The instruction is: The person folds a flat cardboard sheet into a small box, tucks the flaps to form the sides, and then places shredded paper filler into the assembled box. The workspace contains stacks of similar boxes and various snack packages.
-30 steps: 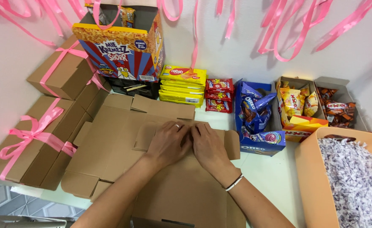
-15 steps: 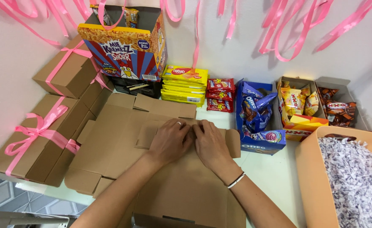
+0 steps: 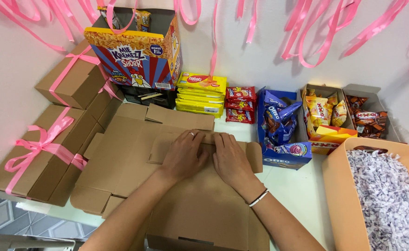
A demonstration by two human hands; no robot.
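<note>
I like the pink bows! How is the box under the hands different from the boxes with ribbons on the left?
The cardboard box under the left hand and right hand lies flat and unfolded; the ribboned boxes are folded and closed. The flat one has no ribbon; those are tied with pink bows. The flat one lies alone; those are stacked. All are plain brown cardboard.

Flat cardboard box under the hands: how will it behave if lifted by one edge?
The flat cardboard box probably sags at its creases, since loose flaps stick out all round. Likely light: single thin sheet. Left hand and right hand press it flat, so folds may spring back.
</note>
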